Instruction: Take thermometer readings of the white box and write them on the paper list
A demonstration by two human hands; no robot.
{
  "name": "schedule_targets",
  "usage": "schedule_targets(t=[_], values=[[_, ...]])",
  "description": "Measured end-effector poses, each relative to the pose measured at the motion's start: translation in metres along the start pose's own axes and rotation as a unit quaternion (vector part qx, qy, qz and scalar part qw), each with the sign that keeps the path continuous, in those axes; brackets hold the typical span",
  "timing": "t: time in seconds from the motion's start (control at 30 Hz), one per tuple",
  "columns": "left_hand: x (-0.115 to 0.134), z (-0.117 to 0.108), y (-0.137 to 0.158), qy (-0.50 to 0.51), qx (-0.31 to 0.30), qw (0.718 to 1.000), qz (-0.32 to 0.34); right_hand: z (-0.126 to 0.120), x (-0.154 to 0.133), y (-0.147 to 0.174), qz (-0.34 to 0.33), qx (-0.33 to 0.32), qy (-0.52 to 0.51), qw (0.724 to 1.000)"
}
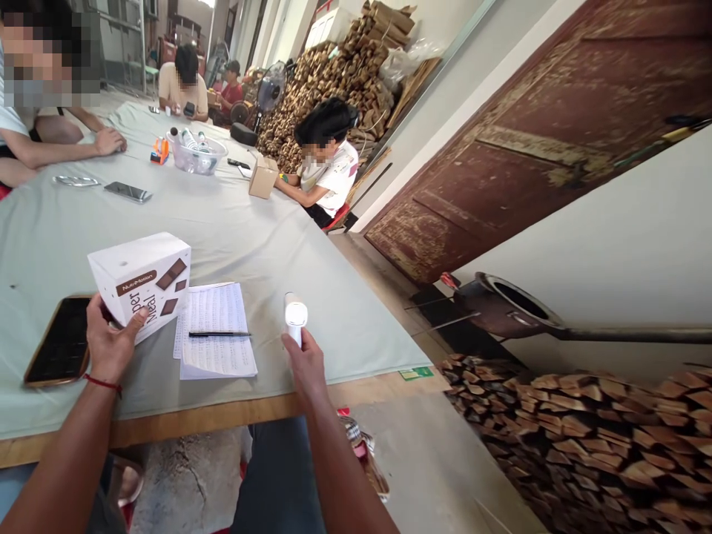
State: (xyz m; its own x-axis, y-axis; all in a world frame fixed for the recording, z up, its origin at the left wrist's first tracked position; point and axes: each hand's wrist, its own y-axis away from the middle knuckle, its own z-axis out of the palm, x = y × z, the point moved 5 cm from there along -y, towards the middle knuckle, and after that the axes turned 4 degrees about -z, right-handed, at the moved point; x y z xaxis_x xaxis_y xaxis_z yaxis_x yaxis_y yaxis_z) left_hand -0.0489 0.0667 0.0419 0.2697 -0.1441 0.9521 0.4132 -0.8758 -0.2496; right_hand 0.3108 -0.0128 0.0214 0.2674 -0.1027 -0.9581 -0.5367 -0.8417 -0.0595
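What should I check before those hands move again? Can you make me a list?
1. White box held by the left hand: ok, its thumb presses the printed side.
2. White handheld device held by the right hand: ok, it's gripped at the lower end.
3. Pen put down: ok, it lies across the written papers.
4. Near phone well away from the left hand: not ok, it lies right beside it.
5. Something inside the box: cannot tell, its inside doesn't show.
6. Device switched on: cannot tell.
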Motion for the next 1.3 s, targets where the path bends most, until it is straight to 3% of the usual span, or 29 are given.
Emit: schedule_targets(t=[0.07, 0.17, 0.3, 0.47, 0.77, 1.3], values=[[0.003, -0.003, 0.004, 0.02, 0.017, 0.999, -0.032, 0.018, -0.017, 0.016, -0.007, -0.01, -0.159, 0.987], [0.005, -0.003, 0.01, 0.079, 0.013, 0.994, -0.075, 0.055, -0.044, 0.042, 0.025, -0.108, -0.257, 0.96], [0.006, 0.007, 0.017, 0.175, -0.043, 0.976, -0.125, 0.099, -0.08, 0.07, 0.005, -0.233, -0.256, 0.938], [0.005, 0.014, 0.026, 0.227, -0.1, 0.953, -0.173, 0.129, -0.098, 0.08, 0.007, -0.255, -0.235, 0.938], [0.008, 0.011, 0.026, 0.242, -0.104, 0.944, -0.197, 0.143, -0.095, 0.082, 0.011, -0.258, -0.234, 0.937], [0.008, 0.009, 0.029, 0.237, -0.115, 0.944, -0.199, 0.141, -0.088, 0.086, 0.011, -0.237, -0.231, 0.944]])
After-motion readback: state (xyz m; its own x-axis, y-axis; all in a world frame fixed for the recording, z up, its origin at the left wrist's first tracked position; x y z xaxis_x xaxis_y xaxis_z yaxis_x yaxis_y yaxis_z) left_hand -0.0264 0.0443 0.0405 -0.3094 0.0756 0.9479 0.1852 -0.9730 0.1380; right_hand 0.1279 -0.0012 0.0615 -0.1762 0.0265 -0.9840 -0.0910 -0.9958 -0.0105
